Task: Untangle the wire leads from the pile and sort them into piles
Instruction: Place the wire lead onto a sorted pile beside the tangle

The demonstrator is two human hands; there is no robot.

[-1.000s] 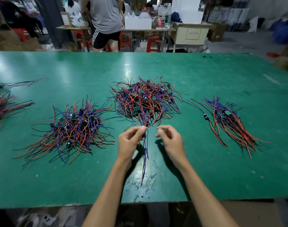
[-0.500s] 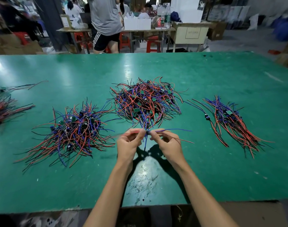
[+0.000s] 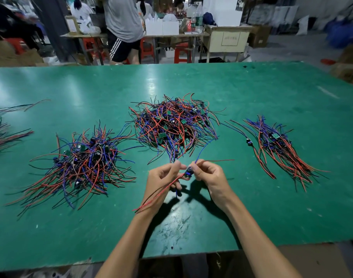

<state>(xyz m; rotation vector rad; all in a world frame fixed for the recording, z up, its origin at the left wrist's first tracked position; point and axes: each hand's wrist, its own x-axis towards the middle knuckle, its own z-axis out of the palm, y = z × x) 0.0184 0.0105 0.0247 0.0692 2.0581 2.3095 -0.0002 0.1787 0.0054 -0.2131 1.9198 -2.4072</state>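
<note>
A tangled pile of red, blue and black wire leads [image 3: 174, 125] with small green boards lies in the middle of the green table [image 3: 252, 207]. Just in front of it, my left hand [image 3: 163, 185] and my right hand [image 3: 208, 176] pinch one wire lead [image 3: 187, 173] between them by its small dark component. Its red and black wires trail down-left across my left wrist; a blue and a red wire stick up and to the right from my right fingers. A second tangled pile [image 3: 83, 163] lies to the left. A combed, aligned pile [image 3: 280, 147] lies to the right.
More leads [image 3: 3, 135] lie at the table's far left edge. Beyond the table's far edge a person in a grey shirt [image 3: 123, 27] stands by work tables with boxes, bottles and red stools. The near table edge runs just under my forearms.
Both hands have pulled one lead out of the middle pile toward me and lifted it. Its wires now spread to the left and right instead of hanging down.
</note>
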